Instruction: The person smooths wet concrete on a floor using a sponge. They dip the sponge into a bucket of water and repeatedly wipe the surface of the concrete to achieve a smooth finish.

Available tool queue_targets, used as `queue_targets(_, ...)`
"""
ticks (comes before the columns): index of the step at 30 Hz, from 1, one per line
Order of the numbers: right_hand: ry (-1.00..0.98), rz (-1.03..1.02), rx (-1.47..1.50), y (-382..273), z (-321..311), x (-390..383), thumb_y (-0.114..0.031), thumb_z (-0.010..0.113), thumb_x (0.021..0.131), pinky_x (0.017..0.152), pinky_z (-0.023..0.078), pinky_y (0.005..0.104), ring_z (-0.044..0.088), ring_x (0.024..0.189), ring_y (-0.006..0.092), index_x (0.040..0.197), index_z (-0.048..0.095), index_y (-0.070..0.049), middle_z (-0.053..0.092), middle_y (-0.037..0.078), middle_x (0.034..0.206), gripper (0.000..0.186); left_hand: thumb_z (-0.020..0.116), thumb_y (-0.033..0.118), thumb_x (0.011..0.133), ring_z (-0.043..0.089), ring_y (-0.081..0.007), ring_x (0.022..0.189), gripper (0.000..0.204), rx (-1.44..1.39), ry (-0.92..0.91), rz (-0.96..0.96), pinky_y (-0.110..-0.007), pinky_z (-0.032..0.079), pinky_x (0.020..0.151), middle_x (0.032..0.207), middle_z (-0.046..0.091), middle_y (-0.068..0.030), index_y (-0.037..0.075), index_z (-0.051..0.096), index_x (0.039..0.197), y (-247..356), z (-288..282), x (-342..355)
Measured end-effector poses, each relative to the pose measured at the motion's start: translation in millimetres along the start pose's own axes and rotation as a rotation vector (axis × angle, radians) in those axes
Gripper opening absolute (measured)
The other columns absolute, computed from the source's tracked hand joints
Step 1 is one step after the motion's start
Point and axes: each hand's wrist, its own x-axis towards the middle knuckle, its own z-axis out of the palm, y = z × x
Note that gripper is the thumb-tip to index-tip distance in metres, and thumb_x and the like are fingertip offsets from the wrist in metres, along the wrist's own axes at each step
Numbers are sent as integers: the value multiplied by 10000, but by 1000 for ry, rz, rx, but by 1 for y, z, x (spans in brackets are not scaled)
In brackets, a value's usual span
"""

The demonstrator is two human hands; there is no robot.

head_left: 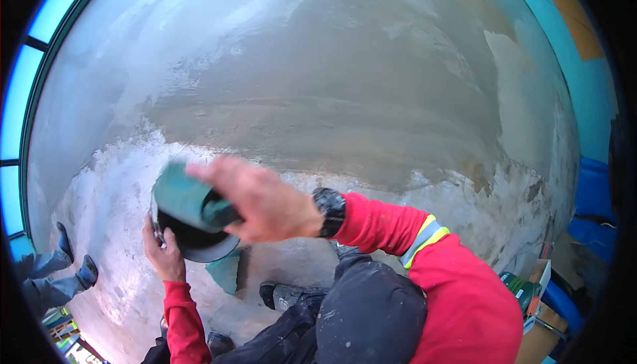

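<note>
My right hand (245, 198), blurred by motion, grips a green flat tool (180, 183) with a dark grip, tilted over a black bucket (209, 250). My left hand (161, 248) holds the bucket by its left rim, thumb near the metal handle fitting. Much of the bucket's opening is hidden under the tool and my right hand. A green piece of material (224, 274) lies on the pale floor just below the bucket. Beyond my hands spreads a grey coated surface (332, 65) with damp, darker patches and rough lighter edges.
Another person's legs and shoes (70, 271) are at the left, beside the framed glazing (20, 98). My dark-clad legs (292, 324) fill the lower middle. At right are a green container (514, 288), a box (544, 271), blue material (594, 191) and a turquoise wall (564, 32).
</note>
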Motion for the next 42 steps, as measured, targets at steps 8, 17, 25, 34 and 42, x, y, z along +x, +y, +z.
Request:
queue_targets(8,-912,-193,-739,59,141,20,-201,543,790,779,499,405,623,946,268,971,660,-40,651,153,980,269,555,44,787,564,-307,797,522,200,-63,150,-383,466,704,951,525,-158,16,492,1304,48,12,-6)
queue_targets(17,-644,-592,-580,163,179,-12,-197,525,827,987,396,436,550,1104,341,1204,553,-18,568,197,1201,418,566,82,783,581,-345,828,528,191,-40,99,-423,473,731,973,532,-159,41,503,1305,37,-3,-1)
queue_targets(25,-677,-322,-510,150,136,-19,-182,528,820,986,399,432,556,1095,339,1192,559,-13,578,201,1178,410,579,105,780,606,-360,788,542,121,-66,177,-444,500,695,1023,548,-148,120,504,1317,56,12,-4)
queue_targets(34,-612,-232,-413,144,138,11,-166,532,812,986,402,428,564,1085,336,1179,567,-8,591,204,1154,401,587,124,797,610,-347,781,516,102,-70,167,-431,506,697,1035,551,-129,142,516,1308,59,8,12)
queue_targets(42,-610,-134,-277,151,153,5,-151,535,805,986,405,425,570,1077,334,1168,573,-4,601,208,1132,393,598,155,803,608,-332,802,508,135,-84,169,-429,506,704,1043,549,-126,138,519,1304,58,18,11)
